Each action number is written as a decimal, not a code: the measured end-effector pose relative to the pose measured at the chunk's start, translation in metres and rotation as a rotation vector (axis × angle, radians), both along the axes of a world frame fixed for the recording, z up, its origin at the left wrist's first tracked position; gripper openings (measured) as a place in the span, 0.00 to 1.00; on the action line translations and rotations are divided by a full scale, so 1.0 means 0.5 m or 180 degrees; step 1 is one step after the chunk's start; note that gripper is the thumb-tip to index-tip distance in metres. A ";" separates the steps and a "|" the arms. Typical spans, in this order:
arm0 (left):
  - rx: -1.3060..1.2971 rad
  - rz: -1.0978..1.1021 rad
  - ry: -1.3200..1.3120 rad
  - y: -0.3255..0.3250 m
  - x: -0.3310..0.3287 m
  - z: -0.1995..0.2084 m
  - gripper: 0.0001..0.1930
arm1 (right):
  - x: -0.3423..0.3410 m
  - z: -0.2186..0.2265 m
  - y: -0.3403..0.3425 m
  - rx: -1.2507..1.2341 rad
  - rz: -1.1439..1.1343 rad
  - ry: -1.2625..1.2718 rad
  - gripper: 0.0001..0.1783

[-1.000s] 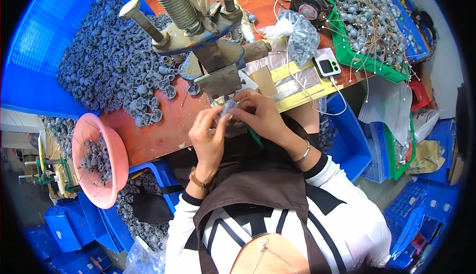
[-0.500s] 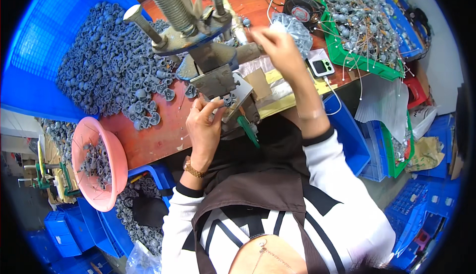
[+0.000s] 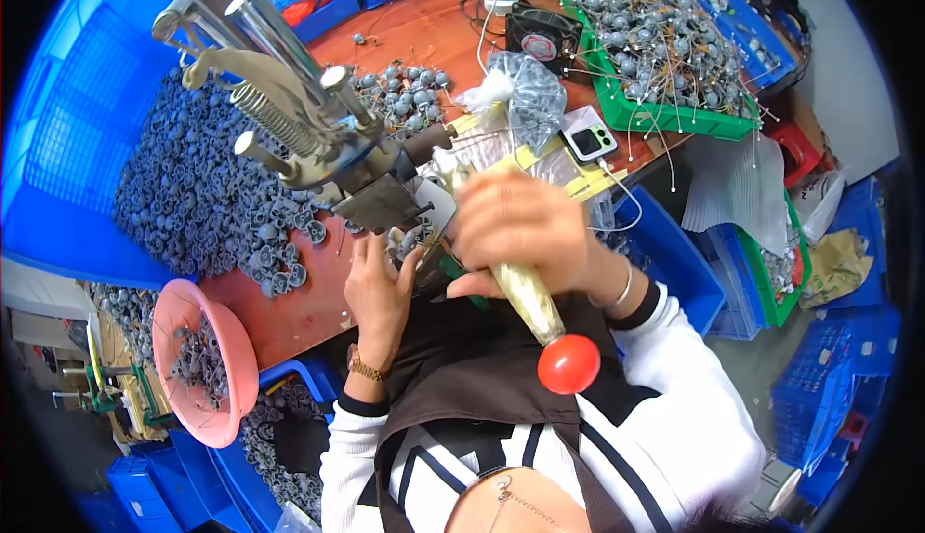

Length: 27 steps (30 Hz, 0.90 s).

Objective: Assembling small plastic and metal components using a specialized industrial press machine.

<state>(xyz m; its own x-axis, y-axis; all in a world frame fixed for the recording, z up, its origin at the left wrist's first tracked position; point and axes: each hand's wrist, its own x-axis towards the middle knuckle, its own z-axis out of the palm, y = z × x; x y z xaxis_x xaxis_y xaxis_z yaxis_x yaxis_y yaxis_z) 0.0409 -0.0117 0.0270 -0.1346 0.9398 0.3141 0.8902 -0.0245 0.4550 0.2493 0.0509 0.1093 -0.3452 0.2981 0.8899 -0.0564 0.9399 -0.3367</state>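
At the front edge of the reddish workbench [image 3: 289,311], the right hand [image 3: 525,229] wraps shut around the press lever [image 3: 528,297], a pale handle ending in a red ball knob [image 3: 568,363] that hangs over the person's apron. The hand is motion-blurred. The left hand [image 3: 378,287] sits under the metal bench press [image 3: 318,147], fingers curled at the die area; it looks to be pinching or steadying a small grey part there, but I cannot tell for sure, the part is hidden.

Progress, judged: mid-batch. A large heap of grey moulded parts [image 3: 198,196] lies in the blue crate [image 3: 77,147] on the left, looks like stock waiting. The pink bowl [image 3: 173,311] at lower left is only partly filled with grey pieces. The green tray [image 3: 665,114] at upper right is loaded with grey wired parts [image 3: 636,32]. Plenty left either way.

Packages and labels: a crumpled clear plastic bag [image 3: 525,99] sits behind the press. Yellow-and-white strip sheets [image 3: 554,172] lie flat beside it. A small white device with a dark screen [image 3: 590,141] rests on the bench edge. A crumpled brown paper bag [image 3: 836,263] lies at far right among blue bins [image 3: 674,263]. No readable signs in view.
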 end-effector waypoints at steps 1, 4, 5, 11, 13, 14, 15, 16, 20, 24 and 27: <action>-0.0284 -0.0046 -0.0116 -0.012 -0.041 -0.056 0.13 | 0.006 0.030 0.025 0.0027 0.0016 0.0053 0.11; -0.0359 -0.0454 -0.0588 -0.022 -0.013 0.009 0.16 | 0.005 0.008 0.183 -0.1621 -0.0126 0.1424 0.08; -0.0645 -0.0584 -0.1589 -0.034 0.002 0.035 0.16 | -0.005 -0.025 0.250 -0.2054 -0.0401 0.1712 0.08; -0.0134 -0.0511 -0.5070 -0.131 -0.038 0.071 0.12 | -0.112 -0.264 0.385 -0.1791 -0.1474 -0.1661 0.08; 0.1061 0.1066 -0.4869 -0.128 -0.097 0.103 0.11 | -0.134 -0.267 0.375 -0.1827 -0.1840 -0.2200 0.06; 0.0805 -0.0372 -0.5171 -0.151 -0.207 0.098 0.12 | -0.124 -0.265 0.367 -0.1720 -0.1915 -0.2377 0.06; 0.0993 -0.0753 -0.5194 -0.168 -0.308 0.108 0.13 | -0.138 -0.264 0.361 -0.1569 -0.1883 -0.2556 0.05; 0.1165 -0.1159 -0.5214 -0.180 -0.385 0.117 0.14 | -0.145 -0.263 0.356 -0.1536 -0.1913 -0.2517 0.06; 0.2600 0.1003 -0.3643 -0.178 -0.531 0.116 0.18 | -0.129 -0.257 0.383 -0.1716 -0.1286 -0.1078 0.14; 0.2003 0.0959 -0.2136 -0.092 -0.446 0.009 0.11 | -0.120 -0.139 0.334 -0.2263 -0.0442 0.0485 0.14; 0.0439 0.0883 -0.0840 -0.003 -0.305 -0.011 0.11 | -0.094 -0.134 0.318 -0.2593 0.0185 0.0418 0.12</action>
<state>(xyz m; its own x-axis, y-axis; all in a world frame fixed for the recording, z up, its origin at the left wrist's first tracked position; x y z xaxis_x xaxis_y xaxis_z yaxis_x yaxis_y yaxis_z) -0.1115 -0.0130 0.0216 -0.4701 0.8079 0.3554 0.7247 0.1234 0.6779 0.2020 0.2098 0.0423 -0.2883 0.8520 0.4369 -0.1837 0.3986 -0.8985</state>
